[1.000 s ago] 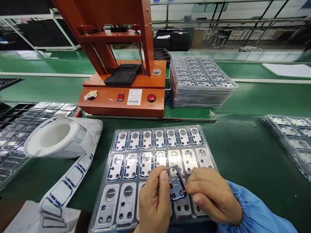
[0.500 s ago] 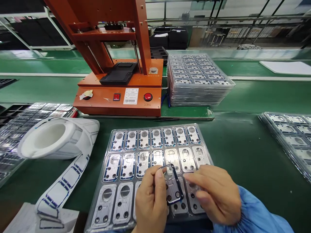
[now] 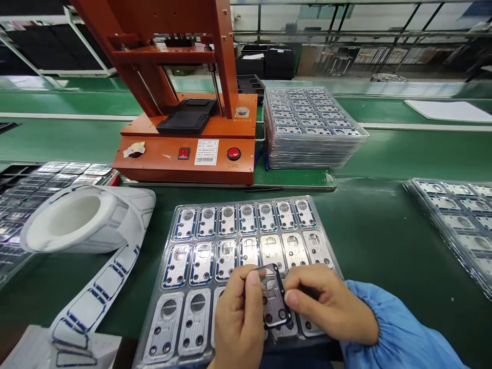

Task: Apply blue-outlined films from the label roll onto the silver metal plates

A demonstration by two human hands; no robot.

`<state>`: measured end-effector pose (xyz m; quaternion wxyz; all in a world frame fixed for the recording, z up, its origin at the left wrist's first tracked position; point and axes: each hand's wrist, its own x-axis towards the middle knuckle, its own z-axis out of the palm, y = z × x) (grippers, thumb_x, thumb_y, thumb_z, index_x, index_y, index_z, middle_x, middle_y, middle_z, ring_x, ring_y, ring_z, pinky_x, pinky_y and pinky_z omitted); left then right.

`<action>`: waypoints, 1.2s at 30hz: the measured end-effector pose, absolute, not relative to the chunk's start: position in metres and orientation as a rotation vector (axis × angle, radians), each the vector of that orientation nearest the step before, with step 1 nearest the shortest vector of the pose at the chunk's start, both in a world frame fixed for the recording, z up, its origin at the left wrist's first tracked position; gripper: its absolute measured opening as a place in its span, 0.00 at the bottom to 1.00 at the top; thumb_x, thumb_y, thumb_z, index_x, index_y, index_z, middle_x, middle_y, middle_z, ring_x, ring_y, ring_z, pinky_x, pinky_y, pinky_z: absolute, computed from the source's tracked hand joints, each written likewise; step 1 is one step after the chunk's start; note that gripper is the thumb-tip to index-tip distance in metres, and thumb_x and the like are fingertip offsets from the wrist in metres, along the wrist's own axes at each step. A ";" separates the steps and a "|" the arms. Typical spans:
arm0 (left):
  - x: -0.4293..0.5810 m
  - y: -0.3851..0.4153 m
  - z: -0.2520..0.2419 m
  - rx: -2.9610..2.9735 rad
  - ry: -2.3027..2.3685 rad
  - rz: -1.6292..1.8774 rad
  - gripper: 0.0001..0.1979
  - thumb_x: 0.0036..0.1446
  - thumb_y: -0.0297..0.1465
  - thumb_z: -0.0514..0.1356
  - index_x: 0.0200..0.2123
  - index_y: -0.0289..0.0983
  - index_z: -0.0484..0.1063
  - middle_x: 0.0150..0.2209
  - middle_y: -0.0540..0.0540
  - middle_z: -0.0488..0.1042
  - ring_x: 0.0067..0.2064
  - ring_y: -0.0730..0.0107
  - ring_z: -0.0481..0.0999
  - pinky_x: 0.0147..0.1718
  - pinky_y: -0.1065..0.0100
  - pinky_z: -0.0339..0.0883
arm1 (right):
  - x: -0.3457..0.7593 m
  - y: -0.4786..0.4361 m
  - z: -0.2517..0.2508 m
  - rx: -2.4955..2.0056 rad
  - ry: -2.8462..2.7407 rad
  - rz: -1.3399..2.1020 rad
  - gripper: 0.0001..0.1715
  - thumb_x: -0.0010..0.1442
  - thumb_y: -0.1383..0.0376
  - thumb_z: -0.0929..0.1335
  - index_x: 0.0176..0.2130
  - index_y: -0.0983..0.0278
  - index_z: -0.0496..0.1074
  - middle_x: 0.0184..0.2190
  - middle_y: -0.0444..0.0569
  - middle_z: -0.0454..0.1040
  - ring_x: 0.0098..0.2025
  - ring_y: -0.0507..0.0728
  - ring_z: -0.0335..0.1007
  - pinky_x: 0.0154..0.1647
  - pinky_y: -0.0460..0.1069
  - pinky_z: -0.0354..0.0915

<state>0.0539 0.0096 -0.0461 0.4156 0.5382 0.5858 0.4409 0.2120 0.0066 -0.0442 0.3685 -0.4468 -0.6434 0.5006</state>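
Works at a green bench (image 3: 384,236) that fills the view from side to side. Faces an orange press (image 3: 184,148) at the back left, with a red button (image 3: 233,153) on its front panel. Has a tall stack of clear trays (image 3: 313,128) just right of the press, touching its side or nearly so. Has more filled trays at the far left (image 3: 23,205) and a spread of trays at the far right (image 3: 457,215), both well apart from the hands. Has a white roll of liner (image 3: 77,220) lying on its side at the left, its strip trailing toward the near edge.

Leans over a front tray (image 3: 246,201) of three rows of metal parts, the top row and part of the middle row edged in blue.

Pinches a small metal plate (image 3: 273,300) from both sides, just above the near rows of the front tray, right of centre. Closes the left hand (image 3: 238,323), thumb on top, on the plate's left edge. Closes the right hand (image 3: 330,307), thumb and forefinger, on its right edge. Shows a dark blue frame around the plate's rim. Wears a light blue sleeve (image 3: 395,333) on the right arm.
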 end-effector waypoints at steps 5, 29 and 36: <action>0.055 0.008 -0.046 1.402 1.401 1.068 0.13 0.59 0.40 0.53 0.30 0.40 0.71 0.19 0.53 0.66 0.25 0.71 0.70 0.24 0.71 0.59 | 0.213 0.008 -0.044 -1.201 -1.548 1.355 0.14 0.61 0.62 0.64 0.25 0.65 0.65 0.18 0.39 0.59 0.20 0.48 0.52 0.19 0.43 0.51; 0.054 0.008 -0.047 1.425 1.342 1.037 0.11 0.60 0.36 0.52 0.29 0.40 0.71 0.23 0.54 0.71 0.25 0.75 0.69 0.25 0.74 0.60 | 0.218 0.011 -0.043 -1.102 -1.491 1.554 0.13 0.59 0.60 0.66 0.27 0.66 0.66 0.18 0.40 0.60 0.20 0.48 0.53 0.19 0.43 0.51; 0.053 0.006 -0.050 1.418 1.420 1.019 0.13 0.60 0.38 0.52 0.30 0.39 0.72 0.22 0.53 0.71 0.24 0.74 0.69 0.23 0.73 0.59 | 0.217 0.010 -0.046 -1.099 -1.633 1.529 0.12 0.55 0.65 0.66 0.23 0.64 0.62 0.17 0.40 0.60 0.18 0.47 0.52 0.17 0.42 0.49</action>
